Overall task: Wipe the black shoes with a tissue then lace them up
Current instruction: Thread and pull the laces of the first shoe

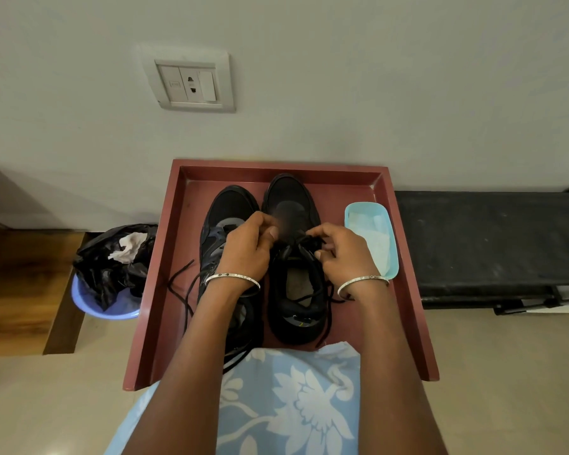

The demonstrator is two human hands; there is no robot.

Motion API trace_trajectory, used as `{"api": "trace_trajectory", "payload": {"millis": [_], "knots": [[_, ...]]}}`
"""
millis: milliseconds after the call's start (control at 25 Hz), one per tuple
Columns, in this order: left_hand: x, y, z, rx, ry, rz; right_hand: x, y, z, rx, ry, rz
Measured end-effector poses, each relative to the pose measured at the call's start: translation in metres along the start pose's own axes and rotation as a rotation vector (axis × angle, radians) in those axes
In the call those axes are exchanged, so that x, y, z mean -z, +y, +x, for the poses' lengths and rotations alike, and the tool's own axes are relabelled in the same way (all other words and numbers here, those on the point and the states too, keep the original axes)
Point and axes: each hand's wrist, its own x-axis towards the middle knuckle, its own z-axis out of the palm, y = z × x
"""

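Note:
Two black shoes stand side by side, toes to the wall, on a dark red tray (404,257). Over the right shoe (289,195) both hands work its black lace (298,244). My left hand (247,247) pinches a lace end above the tongue. My right hand (345,254) pinches the other part of the lace at the eyelets. The left shoe (227,205) lies partly under my left wrist, and its loose lace (181,284) trails over the tray's left side. A pale blue box of tissues (372,238) sits at the tray's right.
A lilac bin (79,300) with a black liner and a crumpled used tissue (128,247) stands left of the tray. A black bench (486,241) runs along the wall at the right. A wall socket (191,82) is above. Wooden furniture (17,274) stands far left.

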Motion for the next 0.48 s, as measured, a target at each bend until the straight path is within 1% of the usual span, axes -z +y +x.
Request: {"api": "trace_trajectory", "payload": {"millis": [120,160,240,280,400,440,480], "knots": [[0.003,0.008,-0.018,0.106,-0.149,0.129,-0.001,-0.003,0.002,-0.008,0.055,-0.166],[0.005,0.010,-0.023,0.132,-0.166,0.146,-0.001,-0.006,0.001,-0.010,0.069,-0.209],[0.005,0.007,-0.029,0.143,-0.150,0.147,-0.002,-0.009,-0.003,-0.018,0.069,-0.232],[0.004,0.005,-0.031,0.146,-0.125,0.112,-0.001,-0.009,-0.005,-0.024,0.071,-0.204],[0.007,0.002,-0.032,0.202,-0.044,-0.093,0.007,-0.011,-0.016,-0.069,0.059,-0.103],[0.007,0.001,-0.033,0.219,-0.028,-0.126,0.010,-0.013,-0.020,-0.087,0.049,-0.059],[0.006,0.000,-0.034,0.210,-0.028,-0.110,0.012,-0.016,-0.024,-0.113,0.042,0.019]]}}
